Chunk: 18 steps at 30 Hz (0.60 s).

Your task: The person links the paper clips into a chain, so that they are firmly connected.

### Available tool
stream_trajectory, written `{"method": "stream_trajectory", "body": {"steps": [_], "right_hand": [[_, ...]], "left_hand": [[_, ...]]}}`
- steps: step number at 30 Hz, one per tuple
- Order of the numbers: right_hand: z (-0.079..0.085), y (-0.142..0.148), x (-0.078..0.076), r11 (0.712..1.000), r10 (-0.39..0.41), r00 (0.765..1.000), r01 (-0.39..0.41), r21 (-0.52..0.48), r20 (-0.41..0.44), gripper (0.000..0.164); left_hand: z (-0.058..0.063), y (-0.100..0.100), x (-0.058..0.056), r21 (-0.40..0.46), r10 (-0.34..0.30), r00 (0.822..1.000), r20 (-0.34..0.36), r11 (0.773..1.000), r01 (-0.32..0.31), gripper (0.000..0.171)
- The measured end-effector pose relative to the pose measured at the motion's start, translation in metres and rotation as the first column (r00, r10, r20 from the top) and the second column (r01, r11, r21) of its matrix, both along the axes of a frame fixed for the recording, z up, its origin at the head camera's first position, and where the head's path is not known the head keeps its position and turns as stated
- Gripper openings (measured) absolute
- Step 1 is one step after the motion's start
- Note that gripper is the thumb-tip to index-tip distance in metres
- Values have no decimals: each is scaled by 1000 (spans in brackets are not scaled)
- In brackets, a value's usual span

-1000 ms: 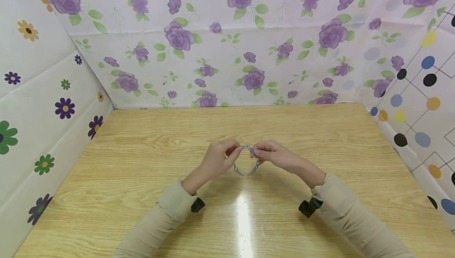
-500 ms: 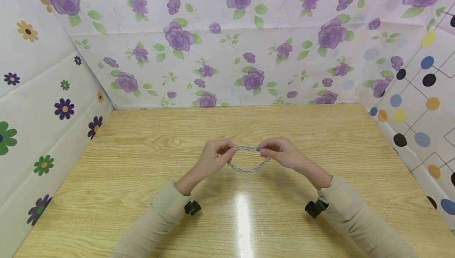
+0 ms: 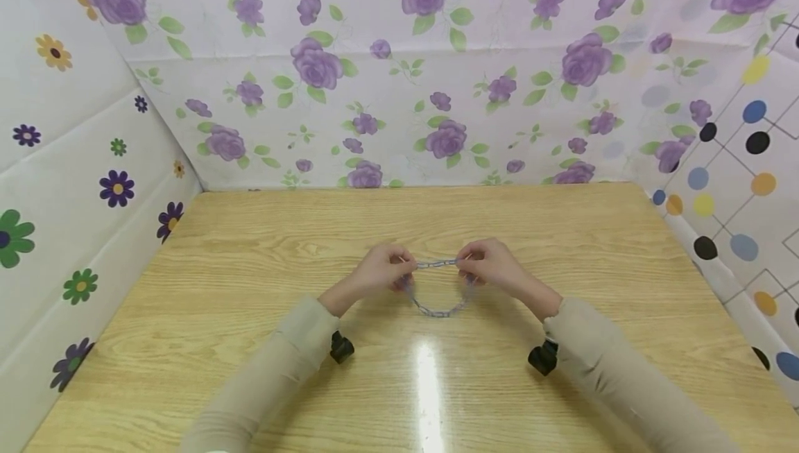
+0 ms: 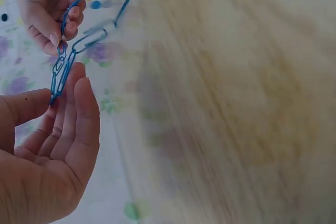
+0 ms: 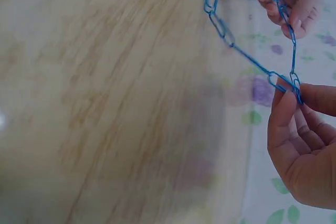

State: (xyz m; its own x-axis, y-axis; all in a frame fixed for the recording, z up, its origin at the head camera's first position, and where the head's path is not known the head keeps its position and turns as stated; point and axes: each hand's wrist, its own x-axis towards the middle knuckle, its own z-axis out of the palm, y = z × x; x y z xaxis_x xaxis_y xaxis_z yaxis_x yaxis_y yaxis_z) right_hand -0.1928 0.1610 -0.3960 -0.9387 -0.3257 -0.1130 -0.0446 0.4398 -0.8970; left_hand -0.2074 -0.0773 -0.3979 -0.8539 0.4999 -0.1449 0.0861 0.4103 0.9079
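Observation:
A closed loop of blue paper clips, linked end to end, hangs between my two hands over the table. My left hand pinches it on the left between thumb and fingertips, and my right hand pinches it on the right the same way. Between the hands the upper stretch of clips runs nearly straight, while the rest sags below in a curve. In the right wrist view, single clips of the chain show clearly. The clips under my fingertips are hidden.
The wooden table spreads beneath both hands, with a bright light reflection near its front. Behind it stands a purple-flowered cloth wall. Other patterned walls close off the left and right sides. A black wrist camera sits at each sleeve.
My hands have drawn apart, the right one moving rightward. The paper clip loop has gone from a small round ring to a wider shape with a taut upper stretch.

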Motion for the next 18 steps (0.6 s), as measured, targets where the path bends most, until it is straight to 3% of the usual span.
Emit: {"method": "stream_trajectory", "body": {"steps": [5,9,13,18], "right_hand": [[-18,-8,-17,989,-65,998,65,132,-1,16],[-22,-13,-25,975,-104,994,110,192,-38,13],[-25,-17,-32,952,-119,988,142,272,-100,12],[-27,-21,-37,919,-88,979,150,364,-181,10]], "left_hand": [[-13,8,-21,-156,34,999,3,987,-33,16],[-18,15,-30,-233,42,999,-25,971,-47,14],[-18,22,-35,-321,9,994,-107,946,-43,15],[-17,28,-40,-448,-66,979,-193,894,-28,15]]}}
